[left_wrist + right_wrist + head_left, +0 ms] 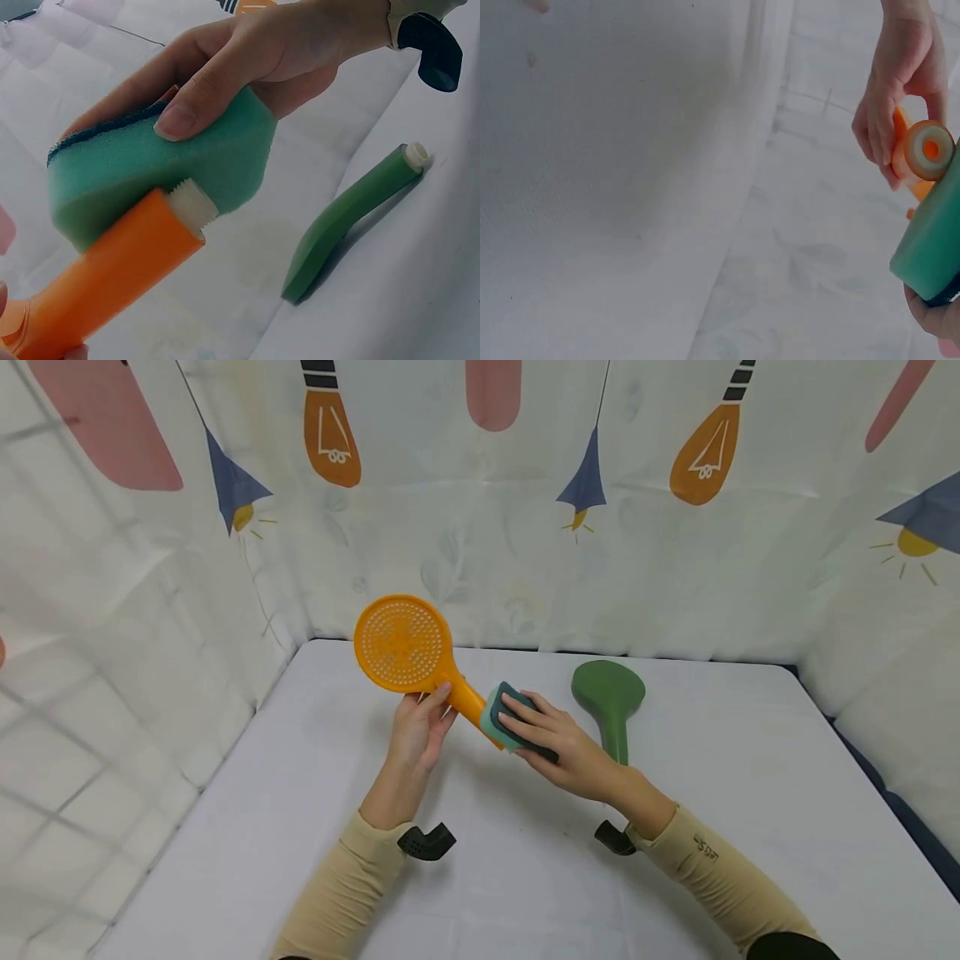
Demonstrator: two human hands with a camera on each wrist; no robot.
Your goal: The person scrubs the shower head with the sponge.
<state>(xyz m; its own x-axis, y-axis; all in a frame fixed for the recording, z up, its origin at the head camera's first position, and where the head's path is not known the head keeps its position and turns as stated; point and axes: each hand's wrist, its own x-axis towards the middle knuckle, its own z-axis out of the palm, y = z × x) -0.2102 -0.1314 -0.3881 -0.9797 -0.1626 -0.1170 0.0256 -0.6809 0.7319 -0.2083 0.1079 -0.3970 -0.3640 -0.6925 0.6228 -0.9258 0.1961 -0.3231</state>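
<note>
Your left hand [423,733] has its fingers around the orange, round-headed plastic shower head [422,652], above the white worktop [525,877]; your right hand [570,753] pinches a teal-and-dark block sponge [154,169] against the handle. Only the head view shows the perforated face [397,647], only the left wrist view the white screw thread [193,205].

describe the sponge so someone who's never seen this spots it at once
Above the white table, find the right hand. It holds the sponge against the handle of the orange shower head. Unlike that and the green shower head, each round with a handle, it is a two-tone block, pale green with a dark layer.
</note>
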